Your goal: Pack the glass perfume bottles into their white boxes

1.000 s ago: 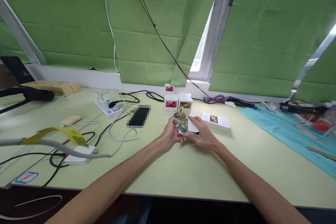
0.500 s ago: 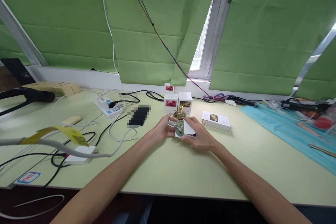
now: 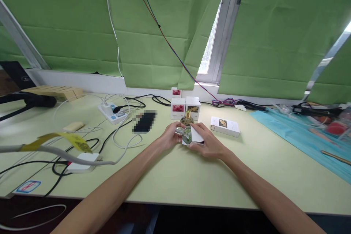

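Observation:
My left hand point(image 3: 170, 137) has its fingers closed round the silver-capped end of a clear round perfume bottle point(image 3: 187, 136) with green inside. The bottle lies on its side, its cap toward the left. My right hand point(image 3: 210, 142) grips a small white box point(image 3: 196, 136) whose open end and flaps face the bottle. The bottle's base is against or partly inside that opening; how far in, I cannot tell. Just behind my hands stands a second perfume bottle point(image 3: 187, 120), upright, with a gold cap and dark flecks inside.
White boxes with a red flower picture point(image 3: 178, 109) and a yellow flower picture point(image 3: 193, 109) stand behind the bottles. Another white box point(image 3: 226, 126) lies flat to the right. Leftward are a phone point(image 3: 144, 121), a power strip point(image 3: 112, 113) and loose cables. Blue sheeting point(image 3: 296, 133) covers the right side.
Both hands keep their hold in nearly the same place. The bottle and its silver cap have shifted very slightly downward at the box opening.

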Demonstrator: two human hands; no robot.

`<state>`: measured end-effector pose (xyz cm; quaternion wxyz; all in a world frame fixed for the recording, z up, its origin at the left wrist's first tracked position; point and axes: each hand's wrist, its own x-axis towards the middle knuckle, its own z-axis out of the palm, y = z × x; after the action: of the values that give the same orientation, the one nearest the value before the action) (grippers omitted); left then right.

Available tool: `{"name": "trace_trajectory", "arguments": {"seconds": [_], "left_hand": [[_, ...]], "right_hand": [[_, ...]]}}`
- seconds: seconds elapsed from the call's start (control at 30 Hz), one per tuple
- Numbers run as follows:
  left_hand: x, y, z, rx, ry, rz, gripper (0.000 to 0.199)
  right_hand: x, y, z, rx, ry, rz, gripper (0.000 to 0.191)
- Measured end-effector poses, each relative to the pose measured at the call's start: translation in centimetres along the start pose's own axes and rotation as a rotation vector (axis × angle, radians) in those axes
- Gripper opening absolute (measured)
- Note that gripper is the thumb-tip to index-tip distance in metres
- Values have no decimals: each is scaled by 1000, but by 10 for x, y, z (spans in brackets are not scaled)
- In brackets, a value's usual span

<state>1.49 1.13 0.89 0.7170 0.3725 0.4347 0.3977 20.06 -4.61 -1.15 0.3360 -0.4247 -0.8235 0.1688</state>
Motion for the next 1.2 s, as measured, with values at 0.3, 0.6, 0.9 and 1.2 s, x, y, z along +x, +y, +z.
{"name": "trace_trajectory", "arguments": {"seconds": [0.3,0.6,0.9,1.2], "left_hand": [[1,-4,2,-60,24,13,8],[1,-6,2,-78,26,20,7],[1,0,0,-15,-31,7,39],[6,-17,4,115,-170,341,54]], "right_hand": [[1,-1,-1,4,5,-5,67],[0,-3,-1,17,19,0,69],[2,3,-1,35,46,-22,69],[4,5,-10,105,134,27,64]]}}
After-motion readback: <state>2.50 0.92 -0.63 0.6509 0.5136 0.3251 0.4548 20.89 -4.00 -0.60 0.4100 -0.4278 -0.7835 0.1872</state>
